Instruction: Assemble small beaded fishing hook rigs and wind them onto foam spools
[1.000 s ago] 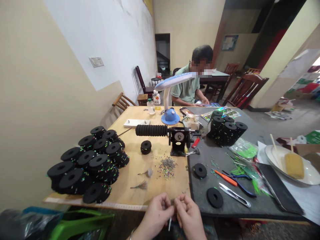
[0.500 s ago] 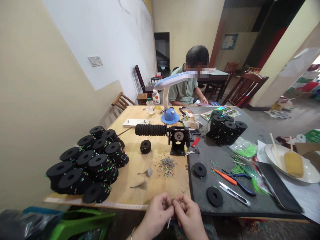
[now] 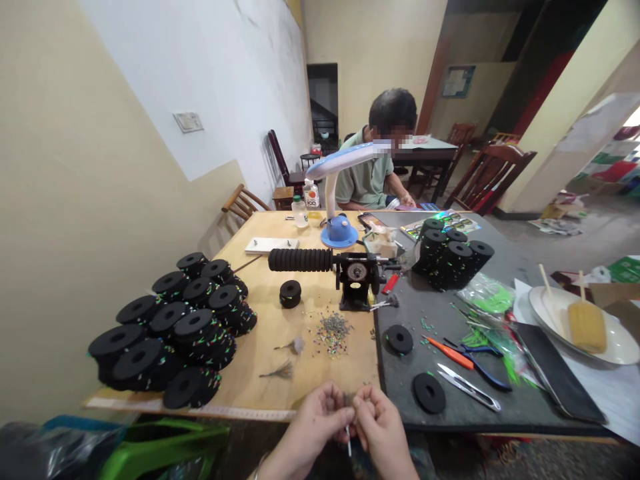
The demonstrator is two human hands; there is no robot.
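At the table's near edge, my left hand (image 3: 320,423) is closed, its thumb and fingers pinched by a thin white stick (image 3: 349,441) that hangs down between the hands. My right hand (image 3: 377,423) is also closed, its fingertips meeting the left ones; what they pinch is too small to name. Beyond them lies a pile of small grey and coloured beads (image 3: 334,333). Two feathery grey bundles, one of them (image 3: 278,371) nearer, rest left of the beads. A black machine (image 3: 357,280) holds a row of black foam discs (image 3: 301,260).
Stacked black foam spools (image 3: 143,360) fill the left side. On the right mat are an orange-handled tool (image 3: 453,353), silver snips (image 3: 470,388), pliers, a black tray and a plate (image 3: 553,313). A blue lamp (image 3: 339,231) stands behind; a person (image 3: 367,180) sits across the table.
The fingertips of both hands have shifted slightly, and the white stick now hangs more upright and farther right. The view has moved a little.
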